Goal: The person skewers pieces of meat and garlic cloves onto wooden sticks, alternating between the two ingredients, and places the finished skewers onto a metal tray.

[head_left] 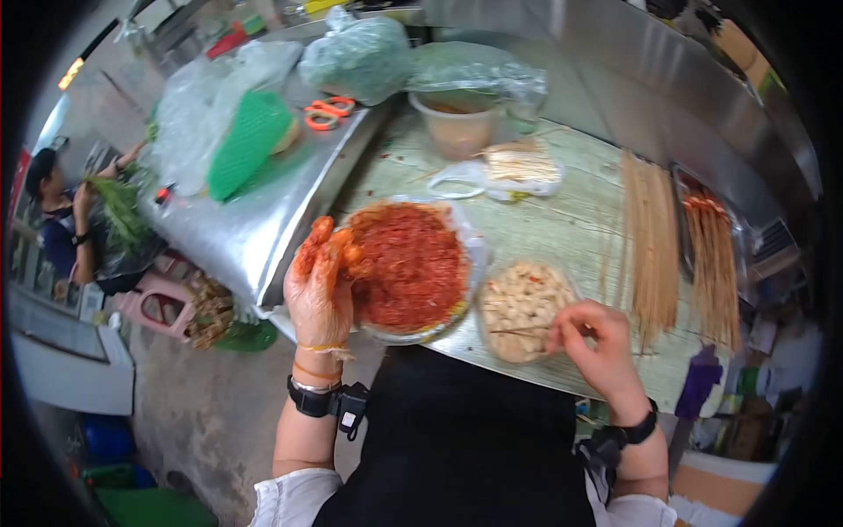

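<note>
My left hand (320,281), in a clear plastic glove smeared red and banded at the wrist, rises at the left rim of a bowl of red, sauce-coated chopped food (408,268). Its fingers point up, somewhat apart; I make out nothing held, though the palm side is partly hidden. Between finger and thumb, my bare right hand (593,338) pinches a thin wooden skewer (520,331). The skewer points left across a clear bowl of pale chunks (525,299) flecked with red. Both bowls stand side by side at the table's near edge.
Long bare skewers (650,255) lie at right, beside a tray of skewers tipped with red food (707,220). Behind the bowls are a bundle of short sticks (520,164) and a plastic tub (455,123). Orange-handled scissors (328,112) lie on the metal counter. Another person (66,211) holds greens at far left.
</note>
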The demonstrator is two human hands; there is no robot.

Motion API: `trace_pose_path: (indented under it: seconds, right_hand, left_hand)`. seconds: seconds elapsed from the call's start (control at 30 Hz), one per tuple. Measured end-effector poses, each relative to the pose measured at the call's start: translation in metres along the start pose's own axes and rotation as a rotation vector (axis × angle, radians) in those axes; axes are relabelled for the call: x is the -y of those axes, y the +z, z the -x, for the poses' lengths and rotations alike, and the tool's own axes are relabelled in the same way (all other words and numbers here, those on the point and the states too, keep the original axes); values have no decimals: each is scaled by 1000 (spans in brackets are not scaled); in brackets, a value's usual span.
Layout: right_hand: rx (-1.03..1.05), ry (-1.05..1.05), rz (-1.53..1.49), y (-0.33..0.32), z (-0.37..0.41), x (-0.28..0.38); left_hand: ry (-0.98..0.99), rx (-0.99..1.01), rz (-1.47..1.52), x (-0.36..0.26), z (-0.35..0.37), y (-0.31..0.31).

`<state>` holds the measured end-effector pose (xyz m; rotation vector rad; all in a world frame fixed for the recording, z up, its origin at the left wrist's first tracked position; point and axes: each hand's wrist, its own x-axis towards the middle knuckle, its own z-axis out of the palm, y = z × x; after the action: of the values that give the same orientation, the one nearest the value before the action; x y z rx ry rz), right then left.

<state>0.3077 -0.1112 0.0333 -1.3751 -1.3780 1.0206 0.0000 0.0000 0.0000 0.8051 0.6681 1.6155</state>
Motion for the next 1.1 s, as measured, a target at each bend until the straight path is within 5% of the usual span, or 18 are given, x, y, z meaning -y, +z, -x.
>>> trace_pose_path:
  seconds: [0.23, 0.33, 0.37, 0.43, 0.57, 0.73, 0.8, 1.03, 1.1]
  right_hand:
    - [64, 40, -137, -7, 8, 5]
    - [-141, 5, -282, -18, 12, 3]
    - [-139, 6, -285, -19, 13, -1]
    - [-247, -30, -334, -18, 15, -7]
    - [-240, -14, -351, -14, 16, -15]
    - [-272, -39, -367, -9, 15, -18]
    - [-273, -46, -372, -10, 15, -18]
    - [-308, -68, -384, -12, 17, -18]
    - [-319, -92, -380, -13, 18, -17]
  left_hand:
    - [-81, -28, -214, -27, -9, -26]
    - [147, 67, -929, -20, -12, -37]
    - [146, 65, -932, -21, -15, -37]
    - [443, 361, -1706, -24, -22, -31]
    - [484, 420, -2070, -11, -26, -12]
    - [531, 389, -2061, 3, -33, -2]
    - [749, 493, -1960, 5, -38, 2]
    - [689, 541, -2183, 11, -56, -11]
    - [540, 383, -1751, -4, -58, -11]
